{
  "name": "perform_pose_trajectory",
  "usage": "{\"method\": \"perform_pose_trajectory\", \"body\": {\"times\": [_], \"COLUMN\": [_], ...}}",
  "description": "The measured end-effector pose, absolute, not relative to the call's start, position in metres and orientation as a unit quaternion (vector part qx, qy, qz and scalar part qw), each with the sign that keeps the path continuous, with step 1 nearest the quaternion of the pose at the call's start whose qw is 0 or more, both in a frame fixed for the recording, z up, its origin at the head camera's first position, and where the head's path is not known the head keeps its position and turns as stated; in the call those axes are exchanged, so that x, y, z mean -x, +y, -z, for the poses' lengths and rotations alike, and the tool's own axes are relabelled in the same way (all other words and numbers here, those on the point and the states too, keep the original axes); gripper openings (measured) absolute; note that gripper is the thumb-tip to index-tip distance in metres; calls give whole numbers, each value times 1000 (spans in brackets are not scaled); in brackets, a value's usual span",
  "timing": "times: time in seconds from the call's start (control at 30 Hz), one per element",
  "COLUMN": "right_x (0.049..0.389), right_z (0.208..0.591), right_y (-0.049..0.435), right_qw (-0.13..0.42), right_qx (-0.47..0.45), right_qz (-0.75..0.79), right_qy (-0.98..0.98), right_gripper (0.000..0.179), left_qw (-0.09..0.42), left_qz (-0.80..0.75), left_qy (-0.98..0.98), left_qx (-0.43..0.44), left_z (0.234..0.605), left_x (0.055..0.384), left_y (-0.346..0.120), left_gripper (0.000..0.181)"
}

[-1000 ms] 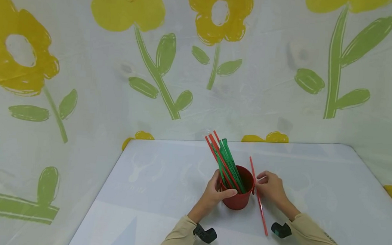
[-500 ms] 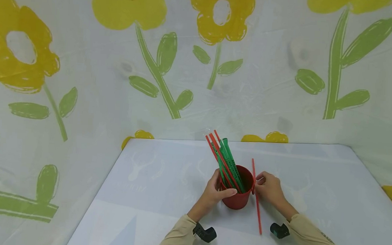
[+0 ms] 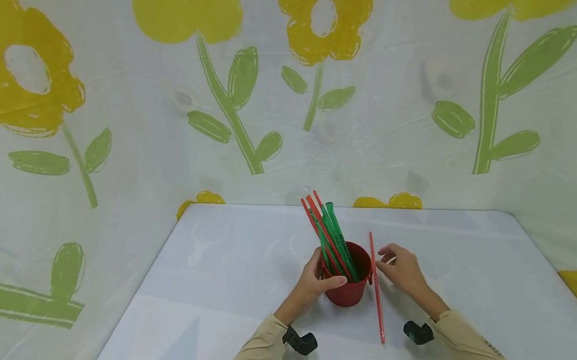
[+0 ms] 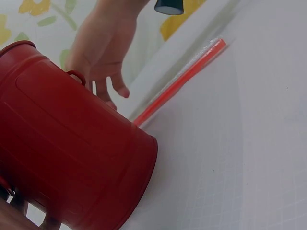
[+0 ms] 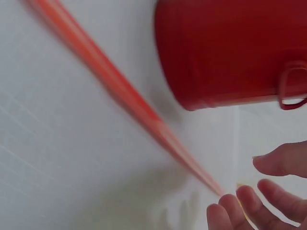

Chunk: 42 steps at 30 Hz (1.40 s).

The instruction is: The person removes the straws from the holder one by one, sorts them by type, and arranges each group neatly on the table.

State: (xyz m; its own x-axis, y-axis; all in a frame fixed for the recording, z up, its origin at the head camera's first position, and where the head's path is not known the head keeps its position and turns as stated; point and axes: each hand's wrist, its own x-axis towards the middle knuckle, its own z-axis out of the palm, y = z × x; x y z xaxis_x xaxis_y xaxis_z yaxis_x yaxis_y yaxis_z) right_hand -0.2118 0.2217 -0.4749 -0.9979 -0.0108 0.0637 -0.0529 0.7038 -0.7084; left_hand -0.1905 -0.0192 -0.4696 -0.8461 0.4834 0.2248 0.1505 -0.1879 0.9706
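Note:
A small red bucket (image 3: 346,295) stands on the white table, its side loop handle (image 5: 293,86) visible in the right wrist view. My left hand (image 3: 310,285) grips the bucket from the left, thumb at the rim. Several wrapped green straws (image 3: 341,235) and red straws (image 3: 318,215) lean out of it toward the back left. One red straw (image 3: 378,305) in clear wrapping lies on the table just right of the bucket. Beside its far half is my right hand (image 3: 402,268), thumb and fingers apart and nothing between them. Most left fingers are hidden behind the bucket.
The white table (image 3: 222,286) runs back to a flower-printed curtain (image 3: 380,147). Each wrist carries a dark camera, one on the left (image 3: 301,341) and one on the right (image 3: 418,332).
The loose red straw has swung to a steeper angle, its near end moving left. My right hand has drawn slightly right, off the straw, with fingers spread. The left hand and bucket keep their place.

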Motion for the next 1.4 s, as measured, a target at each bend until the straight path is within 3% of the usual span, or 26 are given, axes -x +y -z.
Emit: {"method": "perform_pose_trajectory", "body": {"times": [0.87, 1.1, 1.4], "right_x": [206, 204, 208], "right_z": [404, 392, 382], "right_y": [200, 188, 166], "right_qw": [146, 149, 152], "right_qx": [-111, -122, -147], "right_qz": [-419, -430, -441], "right_qy": [-889, -882, -872], "right_gripper": [20, 18, 19], "left_qw": [102, 106, 112], "left_qz": [-731, -725, -720], "left_qy": [623, 632, 641], "left_qx": [-258, -252, -240], "left_z": [474, 497, 497], "left_x": [191, 202, 202], "left_y": [-18, -15, -17], "left_gripper": [63, 62, 63]}}
